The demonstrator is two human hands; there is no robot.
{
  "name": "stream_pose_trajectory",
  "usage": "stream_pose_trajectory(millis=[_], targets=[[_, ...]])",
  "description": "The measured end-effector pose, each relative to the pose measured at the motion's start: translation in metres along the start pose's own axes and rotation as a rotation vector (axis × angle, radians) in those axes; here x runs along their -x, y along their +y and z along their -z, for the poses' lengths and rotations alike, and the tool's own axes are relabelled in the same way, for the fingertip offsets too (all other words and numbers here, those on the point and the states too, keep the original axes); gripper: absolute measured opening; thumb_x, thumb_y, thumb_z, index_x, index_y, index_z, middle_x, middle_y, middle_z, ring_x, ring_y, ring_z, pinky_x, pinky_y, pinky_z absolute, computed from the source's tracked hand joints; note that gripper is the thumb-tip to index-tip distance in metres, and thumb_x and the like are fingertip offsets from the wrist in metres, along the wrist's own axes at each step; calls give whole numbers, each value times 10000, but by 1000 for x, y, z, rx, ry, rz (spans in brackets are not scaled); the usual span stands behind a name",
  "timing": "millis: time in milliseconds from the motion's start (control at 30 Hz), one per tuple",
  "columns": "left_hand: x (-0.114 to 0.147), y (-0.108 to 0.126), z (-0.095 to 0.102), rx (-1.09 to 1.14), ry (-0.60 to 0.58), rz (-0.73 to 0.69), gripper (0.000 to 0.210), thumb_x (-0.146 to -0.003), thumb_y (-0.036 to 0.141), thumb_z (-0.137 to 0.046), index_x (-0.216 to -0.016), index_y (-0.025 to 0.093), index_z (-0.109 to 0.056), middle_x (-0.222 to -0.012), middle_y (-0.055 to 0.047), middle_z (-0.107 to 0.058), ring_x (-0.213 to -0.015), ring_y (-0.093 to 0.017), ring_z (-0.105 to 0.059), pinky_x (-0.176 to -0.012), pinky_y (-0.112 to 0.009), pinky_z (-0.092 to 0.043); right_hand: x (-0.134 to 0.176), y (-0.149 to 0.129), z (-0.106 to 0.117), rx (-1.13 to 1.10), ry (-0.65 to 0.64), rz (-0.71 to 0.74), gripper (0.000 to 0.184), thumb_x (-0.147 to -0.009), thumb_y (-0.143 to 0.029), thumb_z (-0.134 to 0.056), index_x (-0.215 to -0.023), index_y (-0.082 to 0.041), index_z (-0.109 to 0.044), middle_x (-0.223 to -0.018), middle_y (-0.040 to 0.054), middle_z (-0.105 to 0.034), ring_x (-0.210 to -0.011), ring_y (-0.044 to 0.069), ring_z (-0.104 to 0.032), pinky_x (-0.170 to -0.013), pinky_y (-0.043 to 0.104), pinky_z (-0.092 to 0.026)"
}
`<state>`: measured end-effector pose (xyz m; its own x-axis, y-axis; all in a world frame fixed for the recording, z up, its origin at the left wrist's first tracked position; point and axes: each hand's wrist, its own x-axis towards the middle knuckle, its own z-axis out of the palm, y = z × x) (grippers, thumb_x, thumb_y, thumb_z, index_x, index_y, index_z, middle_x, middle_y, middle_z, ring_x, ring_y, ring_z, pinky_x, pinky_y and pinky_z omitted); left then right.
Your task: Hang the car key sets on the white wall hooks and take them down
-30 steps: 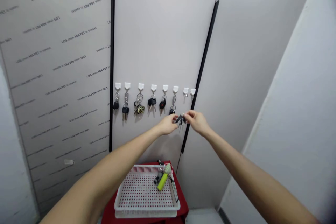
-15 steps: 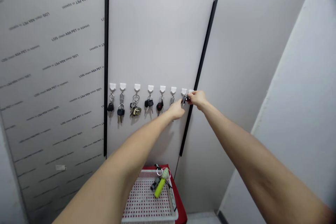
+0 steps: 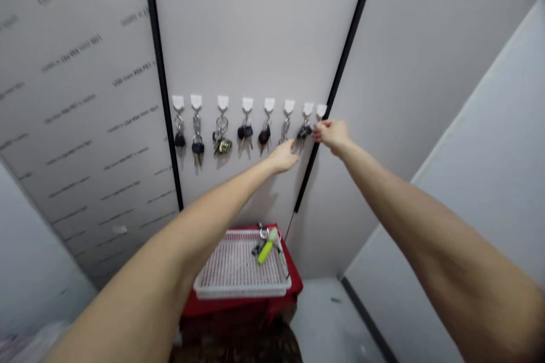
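Eight white hooks run in a row across the pale panel, bunches of keys hanging from most of them. A bunch with a dark fob (image 3: 304, 131) hangs from the seventh hook (image 3: 308, 108). Just below and left of it is my left hand (image 3: 283, 157), thumb and fingers apart near the keys, nothing seen in it. My right hand (image 3: 334, 135) is on the other side, below the last hook (image 3: 321, 110), its fingers loosely bent beside the fob. No held thing shows in it, though blur softens the fingertips. Silver-ringed keys (image 3: 285, 129) hang above my left hand.
Below, a white perforated basket (image 3: 242, 286) sits on a red surface (image 3: 293, 269). It holds a yellow-green keychain (image 3: 265, 252) and dark keys (image 3: 258, 247). Black strips (image 3: 343, 71) edge the panel. A white wall (image 3: 481, 181) stands to the right.
The view has shifted, so the hooks appear higher and more of the red surface shows. My hands have parted slightly around the keys, which now hang from the seventh hook.
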<state>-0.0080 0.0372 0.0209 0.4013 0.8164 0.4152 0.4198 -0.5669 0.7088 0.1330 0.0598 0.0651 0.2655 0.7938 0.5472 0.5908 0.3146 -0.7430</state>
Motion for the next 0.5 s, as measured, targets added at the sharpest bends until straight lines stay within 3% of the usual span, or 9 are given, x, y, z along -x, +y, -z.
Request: stream_pose_trajectory(millis=[133, 233, 333, 500], targets=[[46, -37, -10, 103, -60, 97, 556, -594, 54, -418, -1127, 81, -261, -1116, -104, -388, -959, -144, -409, -802, -242, -333, 45, 38, -3, 28, 51, -100, 185, -689, -211, -378, -767, -98, -503, -600, 29, -527, -442, 39, -447, -412, 165, -347], [94, -69, -20, 98, -95, 233, 529, -594, 41, -408, -1110, 82, -299, -1119, -108, -390, -965, -142, -409, -827, -245, -318, 104, 68, -19, 203, -236, -146, 176, -647, -242, -413, -676, -112, -529, -535, 20, -529, -445, 64, -456, -420, 178, -348], [136, -97, -32, 104, -83, 373, 488, -604, 48, -399, -1087, 69, -335, -1097, -121, -415, -944, -145, -429, -815, -245, -331, 159, 86, -47, 416, -538, -87, 208, -626, -291, -426, -660, -133, -557, -578, 29, -561, -541, 105, -500, -491, 198, -365], [178, -124, -50, 133, -37, 524, 393, -627, 64, -389, -1019, 42, -400, -1037, -138, -465, -919, -136, -449, -813, -237, -325, 201, 88, -90, 717, -669, 92, 344, -592, -385, -438, -839, -173, -548, -827, 83, -569, -792, 197, -487, -591, 255, -365]])
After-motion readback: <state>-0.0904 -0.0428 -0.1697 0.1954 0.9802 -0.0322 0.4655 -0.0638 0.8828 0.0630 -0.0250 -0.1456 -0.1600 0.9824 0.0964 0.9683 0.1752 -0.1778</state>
